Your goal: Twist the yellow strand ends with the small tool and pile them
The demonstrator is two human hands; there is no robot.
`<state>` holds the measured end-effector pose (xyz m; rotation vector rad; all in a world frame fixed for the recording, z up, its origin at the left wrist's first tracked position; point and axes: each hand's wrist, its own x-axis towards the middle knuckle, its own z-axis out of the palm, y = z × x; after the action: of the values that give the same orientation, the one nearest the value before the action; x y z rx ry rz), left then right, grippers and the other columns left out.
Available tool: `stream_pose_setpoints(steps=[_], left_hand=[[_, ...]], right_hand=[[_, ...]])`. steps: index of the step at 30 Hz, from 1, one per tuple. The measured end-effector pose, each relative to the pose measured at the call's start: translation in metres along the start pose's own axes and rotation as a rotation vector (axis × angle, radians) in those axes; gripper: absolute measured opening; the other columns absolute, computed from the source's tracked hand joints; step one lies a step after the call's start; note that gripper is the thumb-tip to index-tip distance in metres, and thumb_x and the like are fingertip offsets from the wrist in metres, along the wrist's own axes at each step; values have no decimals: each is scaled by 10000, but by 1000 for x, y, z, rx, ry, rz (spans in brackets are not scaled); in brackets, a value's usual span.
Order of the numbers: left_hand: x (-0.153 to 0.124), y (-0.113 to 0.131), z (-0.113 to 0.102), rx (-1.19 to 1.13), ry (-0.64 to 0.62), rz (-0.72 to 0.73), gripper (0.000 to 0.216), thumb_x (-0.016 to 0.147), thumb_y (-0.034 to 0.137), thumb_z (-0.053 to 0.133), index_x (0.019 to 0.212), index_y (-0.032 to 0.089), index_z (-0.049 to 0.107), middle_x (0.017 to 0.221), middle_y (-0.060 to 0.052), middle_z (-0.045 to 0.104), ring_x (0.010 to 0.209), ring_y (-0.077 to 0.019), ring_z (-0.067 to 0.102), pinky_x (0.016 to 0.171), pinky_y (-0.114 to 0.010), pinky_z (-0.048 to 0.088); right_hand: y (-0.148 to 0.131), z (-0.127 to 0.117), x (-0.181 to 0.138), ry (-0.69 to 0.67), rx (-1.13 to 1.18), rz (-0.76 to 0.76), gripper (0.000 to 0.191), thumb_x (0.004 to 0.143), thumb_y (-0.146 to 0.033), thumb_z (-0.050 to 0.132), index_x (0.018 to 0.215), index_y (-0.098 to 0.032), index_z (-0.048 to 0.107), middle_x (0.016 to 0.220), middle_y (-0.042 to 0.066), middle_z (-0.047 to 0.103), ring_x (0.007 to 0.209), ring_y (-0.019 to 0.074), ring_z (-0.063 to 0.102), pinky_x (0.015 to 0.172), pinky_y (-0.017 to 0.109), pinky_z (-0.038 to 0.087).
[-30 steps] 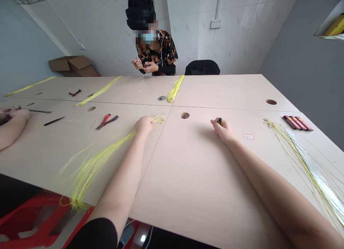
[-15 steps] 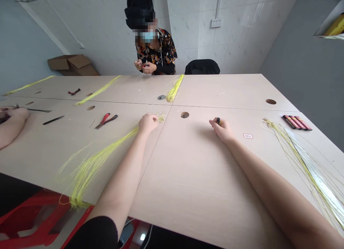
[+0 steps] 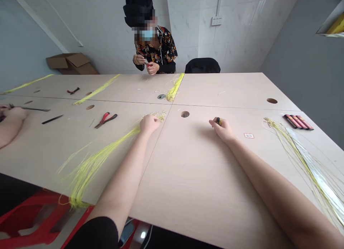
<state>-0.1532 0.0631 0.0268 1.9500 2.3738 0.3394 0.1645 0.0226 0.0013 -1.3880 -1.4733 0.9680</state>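
My left hand [image 3: 148,123] rests on the far end of a long bundle of thin yellow wires [image 3: 100,157], fingers curled over the strands near their metal tips [image 3: 160,116]. The bundle runs back toward me and hangs over the table's near edge. My right hand [image 3: 222,129] lies on the light wooden table [image 3: 193,177], closed around a small dark tool with a yellow mark [image 3: 218,120] that sticks out past the fingers.
Red-handled pliers [image 3: 106,119] lie left of my left hand. A second yellow wire bundle [image 3: 301,159] and dark red sticks [image 3: 297,122] are at right. Across the table a person [image 3: 153,50] handles something small; another person's arm [image 3: 10,125] rests at far left. Cable holes [image 3: 185,114] dot the table.
My left hand slid slightly right and farther along the wire bundle toward its tips. My right hand stayed put. The person opposite shifted their hands.
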Motion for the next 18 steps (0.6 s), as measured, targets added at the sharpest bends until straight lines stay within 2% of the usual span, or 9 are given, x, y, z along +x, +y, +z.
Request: stream_pose_setpoints(steps=[3, 8, 14, 18], left_hand=[[-1, 2, -1, 8, -9, 5, 217, 719, 270, 528, 750, 242, 740, 772, -25, 697, 792, -178, 610, 648, -256, 422], [-3, 3, -8, 11, 50, 3, 238, 728, 285, 507, 739, 237, 739, 901, -35, 705, 797, -182, 615, 599, -252, 403], [-3, 2, -12, 1, -18, -93, 217, 699, 313, 527, 722, 233, 727, 710, -35, 673, 698, -197, 606, 555, -270, 380], [-4, 1, -11, -25, 0, -132, 231, 695, 288, 512, 740, 229, 731, 722, -44, 678, 695, -205, 610, 555, -276, 376]], right_hand=[[-2, 0, -1, 4, -1, 0, 328, 798, -422, 511, 598, -202, 372, 523, -53, 315, 467, 87, 327, 480, 254, 262], [-2, 0, 0, 10, -3, -19, 333, 788, -441, 515, 596, -206, 379, 511, -53, 308, 463, 91, 311, 470, 256, 253], [1, 0, 1, 11, 6, -12, 329, 790, -434, 517, 593, -205, 387, 505, -50, 319, 463, 93, 324, 472, 254, 262], [0, 0, 0, 8, 12, -8, 331, 796, -432, 513, 591, -203, 389, 512, -49, 325, 462, 91, 327, 474, 255, 263]])
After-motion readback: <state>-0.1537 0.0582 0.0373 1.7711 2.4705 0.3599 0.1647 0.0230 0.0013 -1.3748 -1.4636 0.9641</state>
